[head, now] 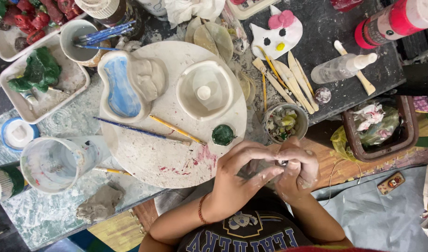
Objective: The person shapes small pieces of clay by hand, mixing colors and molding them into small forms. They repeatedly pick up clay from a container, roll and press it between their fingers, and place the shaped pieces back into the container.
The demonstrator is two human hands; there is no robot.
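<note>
Two clay-dusted hands were seen nearest, pressed together: the left hand (pixel 237 179) and right hand (pixel 298 170) were both closed around a small lump of clay (pixel 283 163), held just below a round board (pixel 176 135) on the table (pixel 50 214).

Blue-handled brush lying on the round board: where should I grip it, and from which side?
Probably pinch the blue-handled brush mid-shaft, coming straight down from above. It lies flat and slanted on the round board, with bare board on both sides there; its right end runs close to the yellow brush.
</note>
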